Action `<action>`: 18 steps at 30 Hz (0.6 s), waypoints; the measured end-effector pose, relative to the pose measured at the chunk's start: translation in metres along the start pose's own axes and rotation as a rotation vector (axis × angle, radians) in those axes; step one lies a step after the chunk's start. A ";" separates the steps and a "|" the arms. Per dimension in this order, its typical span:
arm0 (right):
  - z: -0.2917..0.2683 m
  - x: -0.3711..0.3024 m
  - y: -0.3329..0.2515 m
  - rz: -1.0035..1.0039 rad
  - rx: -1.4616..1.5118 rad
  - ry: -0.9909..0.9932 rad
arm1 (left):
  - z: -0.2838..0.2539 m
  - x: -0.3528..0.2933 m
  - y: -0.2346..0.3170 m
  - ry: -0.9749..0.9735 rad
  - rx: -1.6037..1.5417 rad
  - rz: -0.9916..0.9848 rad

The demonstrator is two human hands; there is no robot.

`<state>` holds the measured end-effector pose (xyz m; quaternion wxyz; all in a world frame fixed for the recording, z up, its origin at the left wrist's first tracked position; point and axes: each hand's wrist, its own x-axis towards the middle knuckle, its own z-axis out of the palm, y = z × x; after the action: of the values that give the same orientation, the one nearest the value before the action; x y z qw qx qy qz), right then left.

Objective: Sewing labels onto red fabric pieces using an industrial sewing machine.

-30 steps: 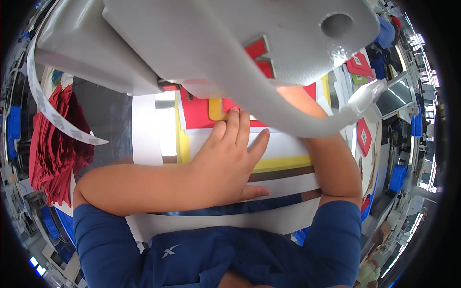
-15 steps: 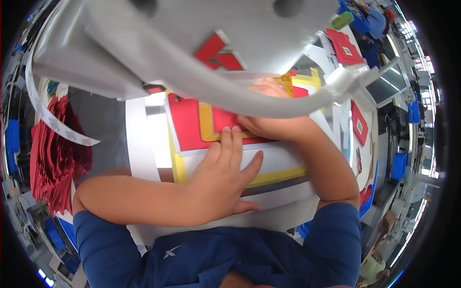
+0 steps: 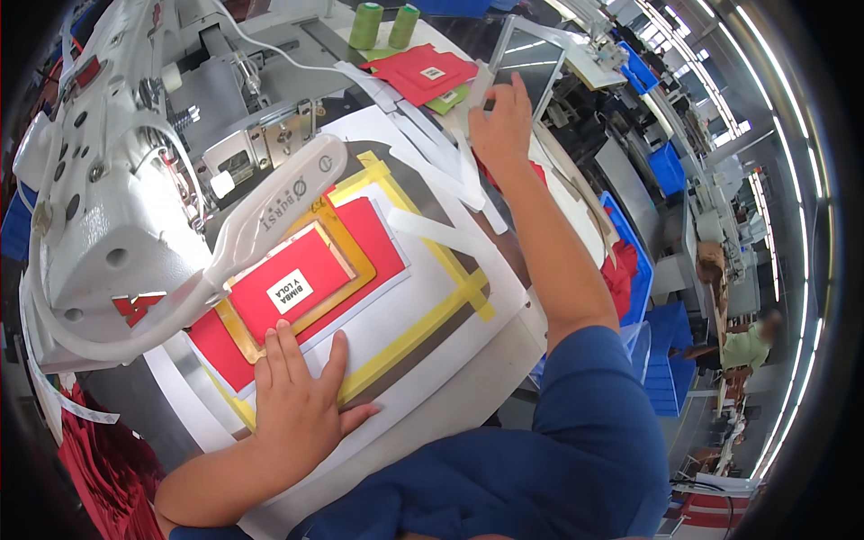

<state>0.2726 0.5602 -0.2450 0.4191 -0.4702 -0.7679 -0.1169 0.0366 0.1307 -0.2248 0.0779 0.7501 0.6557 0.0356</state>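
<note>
My left hand (image 3: 297,396) lies flat with fingers apart, its fingertips on the near edge of a yellow frame (image 3: 364,270). Inside that frame is a red fabric piece (image 3: 315,256) bearing a white printed label (image 3: 290,288). A larger red piece (image 3: 382,238) shows beneath, over a white sheet edged with yellow tape (image 3: 382,355). My right hand (image 3: 502,130) is raised at the far right, in front of a flat screen (image 3: 531,58). Its index finger is stretched out near the screen's lower part; whether it touches the glass I cannot tell.
A white sewing machine (image 3: 108,189) fills the left, and a pale lamp arm (image 3: 279,193) curves over the work. Green thread cones (image 3: 364,27) and red fabric pieces (image 3: 423,72) sit at the back. Dark red cloth (image 3: 103,459) hangs at lower left; a blue bin (image 3: 639,279) stands right.
The view has turned to the right. My right hand has left the yellow frame and reached out to the screen. My left hand remains by the frame's near edge.
</note>
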 end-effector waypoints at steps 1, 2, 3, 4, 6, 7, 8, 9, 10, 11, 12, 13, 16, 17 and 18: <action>0.001 -0.004 0.023 0.007 -0.007 0.011 | -0.001 0.001 0.000 -0.003 0.000 0.002; 0.004 -0.012 0.045 -0.028 -0.045 -0.045 | -0.001 0.002 -0.001 -0.008 -0.001 0.006; 0.006 -0.016 0.055 -0.063 -0.078 -0.105 | -0.001 0.003 -0.001 -0.009 0.006 0.014; 0.002 -0.022 0.051 -0.045 -0.074 -0.140 | -0.002 0.002 -0.001 -0.019 0.009 0.006; -0.003 -0.027 0.050 -0.023 -0.047 -0.136 | -0.003 0.002 -0.001 -0.032 0.017 0.000; -0.006 -0.030 0.050 -0.006 -0.024 -0.137 | -0.002 0.002 -0.001 -0.027 0.027 0.002; -0.010 -0.030 0.051 0.001 -0.026 -0.137 | -0.001 0.001 -0.001 -0.022 0.035 0.003; -0.015 -0.029 0.052 0.063 -0.046 -0.178 | -0.001 0.001 0.000 -0.025 0.037 0.007; -0.020 -0.029 0.055 0.127 -0.068 -0.217 | -0.002 0.001 0.000 -0.019 0.038 0.007; -0.023 -0.030 0.059 0.132 -0.073 -0.217 | -0.002 0.002 0.000 -0.011 0.039 0.006; -0.024 -0.031 0.064 0.164 -0.148 -0.242 | -0.002 0.002 -0.001 -0.013 0.039 0.012; -0.025 -0.031 0.070 0.194 -0.223 -0.268 | -0.003 0.003 -0.001 0.002 0.063 0.019; -0.029 -0.031 0.085 0.265 -0.249 -0.361 | -0.004 0.003 -0.001 0.011 0.085 0.025; -0.028 -0.033 0.088 0.265 -0.250 -0.362 | -0.004 0.003 -0.001 0.005 0.085 0.020; -0.026 -0.034 0.090 0.232 -0.255 -0.355 | -0.004 0.003 -0.002 0.004 0.085 0.019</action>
<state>0.3671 0.5717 -0.2743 0.2254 -0.6174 -0.7494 -0.0795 0.0346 0.1344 -0.2212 0.0443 0.7589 0.6496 0.0103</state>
